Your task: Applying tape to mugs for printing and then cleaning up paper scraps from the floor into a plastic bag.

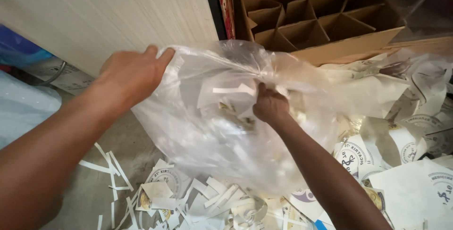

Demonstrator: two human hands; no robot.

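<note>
A large clear plastic bag [222, 131] hangs in the middle of the view, partly filled with white paper scraps. My left hand [132, 72] grips the bag's rim at its upper left and holds it up. My right hand [270, 105] is closed on the rim of the bag near its middle, with the fingers curled into bunched plastic and paper cuttings. Loose paper scraps [188, 199] lie on the floor under the bag.
A brown cardboard box [349, 43] with divider cells stands behind the bag at upper right. Printed label sheets [410, 183] are piled at right. A pale wooden panel [108, 13] leans at upper left, with a bluish plastic bag [23, 107] at far left.
</note>
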